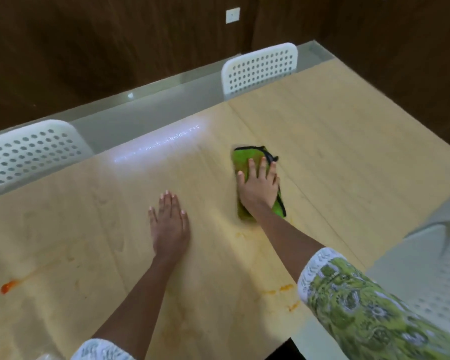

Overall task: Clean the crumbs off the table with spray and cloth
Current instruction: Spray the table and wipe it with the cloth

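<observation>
A green cloth point(244, 158) with a dark edge lies folded on the light wooden table point(335, 152). My right hand point(259, 187) presses flat on the cloth with fingers straight and spread. My left hand point(170, 224) rests flat on the bare tabletop to the left of the cloth, fingers straight. An orange smear point(9, 285) sits near the left edge. Fainter orange stains point(283, 288) mark the wood near my right forearm. No spray bottle is in view.
Two white perforated chairs stand along the far side, one at the left point(29, 154) and one further back point(260, 67). Another white chair point(442, 294) is at the right. A glass border point(153, 113) frames the tabletop. Dark wood panels lie behind.
</observation>
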